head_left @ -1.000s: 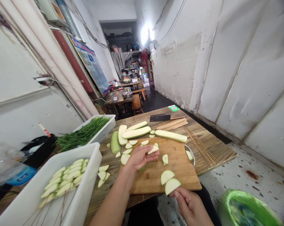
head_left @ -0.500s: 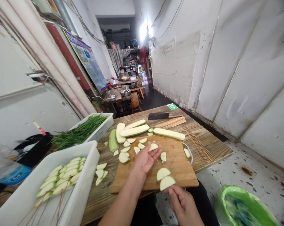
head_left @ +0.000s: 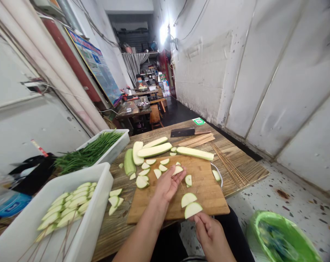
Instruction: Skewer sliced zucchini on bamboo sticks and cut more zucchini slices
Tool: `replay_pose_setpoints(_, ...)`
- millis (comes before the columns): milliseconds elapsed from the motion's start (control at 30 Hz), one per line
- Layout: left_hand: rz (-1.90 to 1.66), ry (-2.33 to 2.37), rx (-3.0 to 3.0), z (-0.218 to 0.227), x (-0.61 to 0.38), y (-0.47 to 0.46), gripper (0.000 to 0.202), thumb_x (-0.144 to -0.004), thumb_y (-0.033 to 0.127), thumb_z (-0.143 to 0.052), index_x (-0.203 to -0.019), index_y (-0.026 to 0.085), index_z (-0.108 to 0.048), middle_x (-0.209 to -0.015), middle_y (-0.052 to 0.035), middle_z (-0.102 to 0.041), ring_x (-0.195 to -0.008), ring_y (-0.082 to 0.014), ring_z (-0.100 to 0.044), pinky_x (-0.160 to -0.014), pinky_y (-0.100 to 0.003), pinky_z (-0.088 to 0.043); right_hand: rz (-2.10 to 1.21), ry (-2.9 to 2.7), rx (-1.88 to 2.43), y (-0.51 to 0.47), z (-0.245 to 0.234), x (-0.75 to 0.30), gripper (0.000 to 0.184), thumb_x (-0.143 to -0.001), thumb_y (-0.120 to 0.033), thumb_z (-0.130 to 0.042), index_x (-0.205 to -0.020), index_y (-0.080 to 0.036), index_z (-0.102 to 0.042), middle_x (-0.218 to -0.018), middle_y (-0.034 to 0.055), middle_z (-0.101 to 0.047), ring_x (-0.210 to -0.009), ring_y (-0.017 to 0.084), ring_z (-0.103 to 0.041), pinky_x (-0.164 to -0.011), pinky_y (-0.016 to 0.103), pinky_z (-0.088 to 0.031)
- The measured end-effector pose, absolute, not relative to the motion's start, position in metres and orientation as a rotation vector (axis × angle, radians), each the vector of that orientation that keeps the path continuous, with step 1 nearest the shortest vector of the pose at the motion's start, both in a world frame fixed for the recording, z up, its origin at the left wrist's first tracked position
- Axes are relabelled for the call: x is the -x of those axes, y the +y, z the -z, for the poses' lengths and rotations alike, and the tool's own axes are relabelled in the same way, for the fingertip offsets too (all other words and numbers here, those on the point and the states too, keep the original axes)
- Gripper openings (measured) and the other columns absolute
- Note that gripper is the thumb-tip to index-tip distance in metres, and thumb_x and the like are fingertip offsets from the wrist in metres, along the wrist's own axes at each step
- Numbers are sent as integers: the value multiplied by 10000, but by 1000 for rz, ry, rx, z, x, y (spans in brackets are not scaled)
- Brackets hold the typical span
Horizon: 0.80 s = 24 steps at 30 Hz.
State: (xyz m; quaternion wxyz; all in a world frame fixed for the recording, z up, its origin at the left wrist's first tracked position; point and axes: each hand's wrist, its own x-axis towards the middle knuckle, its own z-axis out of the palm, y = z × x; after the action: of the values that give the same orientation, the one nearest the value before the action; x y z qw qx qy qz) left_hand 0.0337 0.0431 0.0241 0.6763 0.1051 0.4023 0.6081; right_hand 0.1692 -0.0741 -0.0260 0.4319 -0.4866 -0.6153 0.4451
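My left hand (head_left: 169, 182) is over the cutting board (head_left: 205, 178), its fingers curled around a half-round zucchini slice (head_left: 177, 170). In front of the board's near edge my right hand (head_left: 212, 233) pinches a thin wooden skewer (head_left: 182, 185), its lower end hidden in the fingers. Two pale half-round slices (head_left: 193, 210) sit on that skewer, just above my right fingers. The skewer's upper part points towards my left hand. Several loose zucchini pieces (head_left: 157, 173) lie on the board's left side, and another piece (head_left: 188, 180) is right of my left hand.
Long zucchini halves (head_left: 154, 150), a cleaver (head_left: 183, 132) and bare skewers (head_left: 227, 163) lie behind and beside the board. At left, a white tub (head_left: 102, 189) holds skewered slices; another holds green stalks (head_left: 91, 151). A green bin (head_left: 252, 225) stands at right.
The view has shifted slightly, so the table's things appear a little further left and higher. Both hands keep their holds, with the same two slices on the skewer.
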Motion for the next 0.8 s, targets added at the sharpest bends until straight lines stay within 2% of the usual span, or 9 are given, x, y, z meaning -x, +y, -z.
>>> replay_pose_setpoints(433, -1336, 928, -291, -19, -35, 39, 107, -831, 96, -489, -844, 43, -582, -896, -180, -656, -878, -227, -644, -800, -332, -540, -1125, -1545, 1228, -75, 27, -168, 369, -913, -391, -343, -803, -131, -580, -506, -55, -342, -436, 99, -302, -414, 204, -269)
replay_pose_setpoints(667, -1300, 936, -282, -13, -43, 33, 93, -827, 105, -499, -816, 58, -578, -829, -152, -659, -805, -212, -658, -798, -356, -536, -1134, -1499, 1246, -66, 24, -170, 340, -902, -393, -363, -698, -162, -507, -521, -61, -313, -454, 97, -285, -413, 200, -244)
replay_pose_setpoints(800, -1312, 917, -298, -12, -47, 31, 98, -830, 117, -497, -832, 57, -575, -842, -153, -656, -814, -211, -655, -798, -360, -530, -1125, -1495, 1243, -63, 25, -170, 317, -897, -371, -374, -717, -158, -525, -528, -59, -319, -466, 100, -300, -423, 200, -248)
